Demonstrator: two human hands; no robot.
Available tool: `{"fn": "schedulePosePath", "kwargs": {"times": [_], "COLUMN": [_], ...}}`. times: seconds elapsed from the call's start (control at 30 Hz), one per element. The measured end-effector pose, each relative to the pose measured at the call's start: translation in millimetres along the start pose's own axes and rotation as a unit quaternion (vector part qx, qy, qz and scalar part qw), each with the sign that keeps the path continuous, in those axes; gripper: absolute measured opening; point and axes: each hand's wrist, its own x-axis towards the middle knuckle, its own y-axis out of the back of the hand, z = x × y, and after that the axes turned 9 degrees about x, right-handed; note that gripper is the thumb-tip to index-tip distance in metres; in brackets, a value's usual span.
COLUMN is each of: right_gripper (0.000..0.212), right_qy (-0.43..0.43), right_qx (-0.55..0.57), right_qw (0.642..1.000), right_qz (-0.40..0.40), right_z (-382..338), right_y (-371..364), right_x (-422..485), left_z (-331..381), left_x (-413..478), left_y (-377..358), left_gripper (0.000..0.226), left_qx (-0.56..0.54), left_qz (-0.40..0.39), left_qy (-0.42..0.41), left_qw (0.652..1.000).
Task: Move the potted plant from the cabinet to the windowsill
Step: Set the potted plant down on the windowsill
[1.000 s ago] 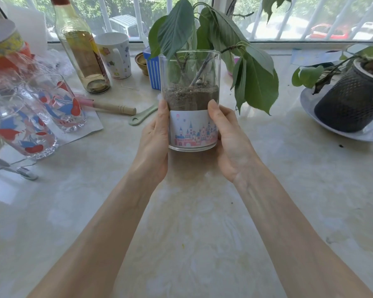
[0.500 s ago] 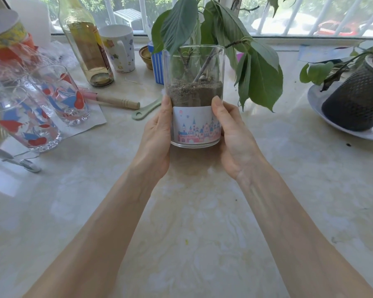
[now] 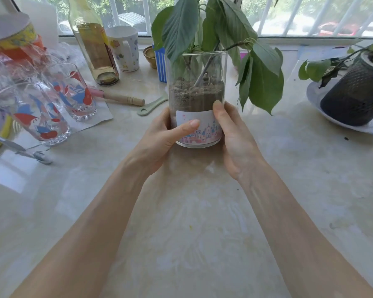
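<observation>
The potted plant (image 3: pixel 197 97) is a clear glass jar half full of soil, with a pink castle label and large green leaves drooping to the right. It stands on the marble windowsill (image 3: pixel 181 211) in front of the barred window. My left hand (image 3: pixel 162 138) wraps the jar's left side, thumb laid across the label. My right hand (image 3: pixel 233 136) presses against its right side, thumb upright on the glass. The jar's base appears to touch the sill.
Painted drinking glasses (image 3: pixel 41 112) stand at the left on paper, with a tall bottle (image 3: pixel 95 48) and a white mug (image 3: pixel 125 50) behind. A wooden-handled tool (image 3: pixel 121 97) and green opener (image 3: pixel 151 106) lie beside the jar. A black pot on a white plate (image 3: pixel 357 93) sits right.
The jar has come slightly nearer and lower onto the sill. My left thumb has shifted from the jar's side to lie across the label.
</observation>
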Motion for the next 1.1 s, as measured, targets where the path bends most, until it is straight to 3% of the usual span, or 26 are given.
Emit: {"fn": "schedulePosePath", "kwargs": {"times": [0.1, 0.23, 0.47, 0.67, 0.83, 1.1], "right_gripper": [0.054, 0.048, 0.042, 0.033, 0.031, 0.037], "right_qy": [0.008, 0.015, 0.021, 0.025, 0.034, 0.041], "right_qx": [0.001, 0.003, 0.032, 0.038, 0.034, 0.044], "right_qw": [1.000, 1.000, 0.999, 0.998, 0.997, 0.995], "right_qz": [-0.001, -0.010, -0.026, -0.040, -0.054, -0.081], "right_z": [4, 4, 5, 6, 12, 16], "right_y": [4, 7, 10, 16, 24, 27], "right_x": [-3, -5, -7, -10, -11, -12], "left_z": [-5, -10, -7, -5, -10, -13], "left_x": [-1, -2, -3, -10, -9, -6], "left_y": [0, -2, -2, -5, -2, -2], "left_gripper": [0.052, 0.078, 0.074, 0.091, 0.071, 0.068], "left_qx": [0.000, -0.014, -0.013, -0.001, 0.032, 0.032], "left_qz": [0.005, 0.009, 0.003, 0.006, 0.004, 0.006], "left_qy": [-0.015, -0.028, -0.017, -0.015, -0.020, -0.031], "left_qw": [1.000, 0.999, 1.000, 1.000, 0.999, 0.999]}}
